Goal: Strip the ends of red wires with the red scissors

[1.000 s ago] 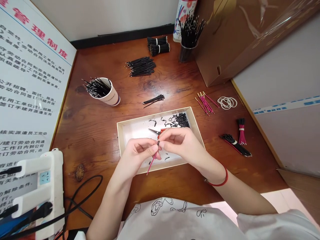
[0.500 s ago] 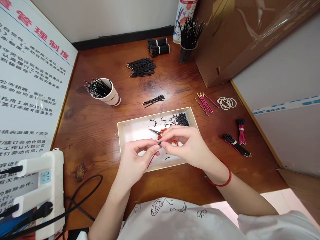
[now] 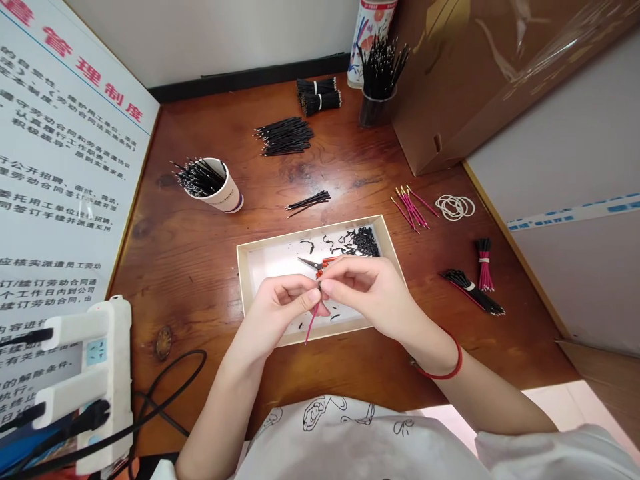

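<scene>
Over a shallow cream box [image 3: 241, 280], my left hand [image 3: 285, 307] and my right hand [image 3: 367, 293] meet fingertip to fingertip. Both pinch a thin red wire [image 3: 311, 325], whose lower end hangs below my left fingers. A small dark part shows at its top between the fingertips, too small to make out. Inside the box lie scissors [image 3: 311, 264] with orange handles, partly hidden behind my right hand, and a heap of short black scraps [image 3: 365, 241]. A few loose black wires [image 3: 309, 201] rest on the table behind the box.
Black wires fill a paper cup [image 3: 225, 195] and a clear cup [image 3: 375, 112]. Further back lie a black wire pile [image 3: 285, 137] and banded bundles [image 3: 320, 101]. Pink wires [image 3: 411, 208], rubber bands [image 3: 454, 207] and bundles [image 3: 484, 265] are at right; a power strip [image 3: 116, 380] is at left.
The hanging end of the red wire has swung to a steeper angle and shows more of its length. My left fingers have shifted slightly; both hands still meet over the box.
</scene>
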A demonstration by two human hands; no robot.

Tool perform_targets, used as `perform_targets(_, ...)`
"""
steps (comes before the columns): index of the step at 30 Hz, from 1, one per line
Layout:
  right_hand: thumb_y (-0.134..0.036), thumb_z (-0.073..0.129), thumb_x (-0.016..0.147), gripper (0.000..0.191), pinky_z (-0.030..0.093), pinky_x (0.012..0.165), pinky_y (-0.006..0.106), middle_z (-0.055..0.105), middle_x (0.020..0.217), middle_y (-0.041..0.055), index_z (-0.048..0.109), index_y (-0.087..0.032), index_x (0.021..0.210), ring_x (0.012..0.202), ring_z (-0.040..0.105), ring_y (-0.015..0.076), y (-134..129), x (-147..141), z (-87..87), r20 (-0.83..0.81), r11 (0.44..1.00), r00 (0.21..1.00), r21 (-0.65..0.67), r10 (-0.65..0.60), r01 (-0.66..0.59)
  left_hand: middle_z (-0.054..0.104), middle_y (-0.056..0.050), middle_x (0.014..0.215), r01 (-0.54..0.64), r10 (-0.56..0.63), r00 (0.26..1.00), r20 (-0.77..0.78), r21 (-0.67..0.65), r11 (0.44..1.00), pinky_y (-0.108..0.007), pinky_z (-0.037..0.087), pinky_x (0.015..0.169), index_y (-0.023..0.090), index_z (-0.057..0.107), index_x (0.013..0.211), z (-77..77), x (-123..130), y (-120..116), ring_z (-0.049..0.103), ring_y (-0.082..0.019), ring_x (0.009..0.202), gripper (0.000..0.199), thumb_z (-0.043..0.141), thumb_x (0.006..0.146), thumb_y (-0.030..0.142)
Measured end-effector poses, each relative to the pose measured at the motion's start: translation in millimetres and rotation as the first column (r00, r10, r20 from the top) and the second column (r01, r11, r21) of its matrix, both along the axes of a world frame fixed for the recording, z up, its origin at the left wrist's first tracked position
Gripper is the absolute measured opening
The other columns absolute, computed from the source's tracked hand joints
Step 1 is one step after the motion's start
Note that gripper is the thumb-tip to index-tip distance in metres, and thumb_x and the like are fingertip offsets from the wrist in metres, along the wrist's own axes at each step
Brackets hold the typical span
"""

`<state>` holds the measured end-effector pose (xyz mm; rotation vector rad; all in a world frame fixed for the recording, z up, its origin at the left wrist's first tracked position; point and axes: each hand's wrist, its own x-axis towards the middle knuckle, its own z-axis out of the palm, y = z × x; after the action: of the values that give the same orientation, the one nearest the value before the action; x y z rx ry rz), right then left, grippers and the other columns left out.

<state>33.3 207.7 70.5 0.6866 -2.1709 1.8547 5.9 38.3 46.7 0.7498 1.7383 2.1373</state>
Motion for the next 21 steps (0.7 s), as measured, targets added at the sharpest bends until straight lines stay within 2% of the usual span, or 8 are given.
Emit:
perform_targets(3,-0.025,0.07,0.083,0.006,0.054,0.07,0.031,0.066,0.081,0.0031,0.072,-0.019,0.084,0.075,0.063,0.0143,-1,0,-4.4,-0.108,0.999,0.993,0.023,-0.041,0.044,0.071,-0.003,0.065,-0.084,0.086,0.995,-0.043,0.044,0.995,-0.025,0.054,0.068,0.018,0.072,0.069,-0.8,0,3,0.066,-0.014,0.065,0.018,0.074,0.08,0.032)
perform_targets(5,-0.025,0.071,0.083,0.006,0.054,0.07,0.031,0.064,0.081,0.0026,0.07,-0.019,0.083,0.077,0.062,0.0147,-1,-1,-7.2,-0.141,0.999,0.989,0.009,-0.042,0.043,0.072,-0.002,0.066,-0.114,0.116,0.991,-0.07,0.021,0.993,-0.025,0.054,0.066,0.017,0.072,0.07,-1.5,0,5,0.066,-0.014,0.065,0.016,0.073,0.079,0.031)
perform_targets(7,-0.026,0.069,0.084,0.008,0.054,0.071,0.031,0.063,0.082,0.0025,0.067,-0.02,0.081,0.079,0.062,0.0149,-1,-2,-8.8,-0.131,0.999,0.99,-0.012,-0.053,0.052,0.073,-0.003,0.071,-0.224,0.22,0.966,-0.136,-0.012,0.975,-0.026,0.054,0.067,0.018,0.072,0.073,-1.9,2,7,0.067,-0.015,0.069,0.012,0.074,0.078,0.029)
perform_targets(9,-0.027,0.064,0.088,0.01,0.053,0.072,0.03,0.064,0.082,0.0018,0.062,-0.02,0.082,0.078,0.062,0.014,-1,-1,-9.4,-0.096,0.997,0.993,-0.002,-0.072,0.072,0.075,-0.003,0.081,-0.417,0.4,0.874,-0.277,-0.002,0.909,-0.027,0.054,0.074,0.019,0.073,0.08,-2.0,5,8,0.068,-0.016,0.079,0.008,0.074,0.078,0.027)
perform_targets(11,-0.027,0.056,0.093,0.011,0.051,0.069,0.029,0.064,0.078,0.0005,0.058,-0.02,0.085,0.073,0.062,0.0128,-1,0,-9.8,-0.069,0.995,0.994,0.04,-0.086,0.089,0.075,-0.003,0.088,-0.564,0.524,0.727,-0.444,0.049,0.824,-0.028,0.053,0.077,0.02,0.074,0.084,-1.9,8,9,0.067,-0.017,0.085,0.006,0.072,0.081,0.024)
perform_targets(14,-0.025,0.053,0.094,0.01,0.05,0.067,0.028,0.065,0.073,-0.0002,0.057,-0.02,0.087,0.07,0.063,0.0128,-3,3,-10.9,-0.076,0.99,0.992,0.097,-0.098,0.105,0.074,-0.003,0.085,-0.618,0.533,0.599,-0.598,0.078,0.782,-0.027,0.052,0.072,0.02,0.075,0.083,-2.0,12,10,0.065,-0.015,0.078,0.005,0.069,0.083,0.02)
perform_targets(18,-0.026,0.057,0.091,0.01,0.051,0.067,0.029,0.066,0.071,-0.0001,0.06,-0.019,0.085,0.068,0.065,0.013,-6,5,-11.5,-0.101,0.983,0.986,0.113,-0.133,0.145,0.074,-0.003,0.08,-0.63,0.529,0.529,-0.663,0.11,0.769,-0.026,0.052,0.066,0.019,0.074,0.08,-2.6,12,10,0.065,-0.014,0.073,0.007,0.069,0.083,0.015)
perform_targets(21,-0.026,0.059,0.091,0.01,0.051,0.065,0.028,0.067,0.071,0.0001,0.061,-0.019,0.085,0.067,0.065,0.0128,-6,6,-11.0,-0.11,0.984,0.985,0.099,-0.135,0.147,0.074,-0.003,0.08,-0.599,0.506,0.507,-0.697,0.137,0.789,-0.025,0.052,0.065,0.018,0.074,0.082,-2.8,11,8,0.065,-0.014,0.073,0.008,0.068,0.083,0.013)
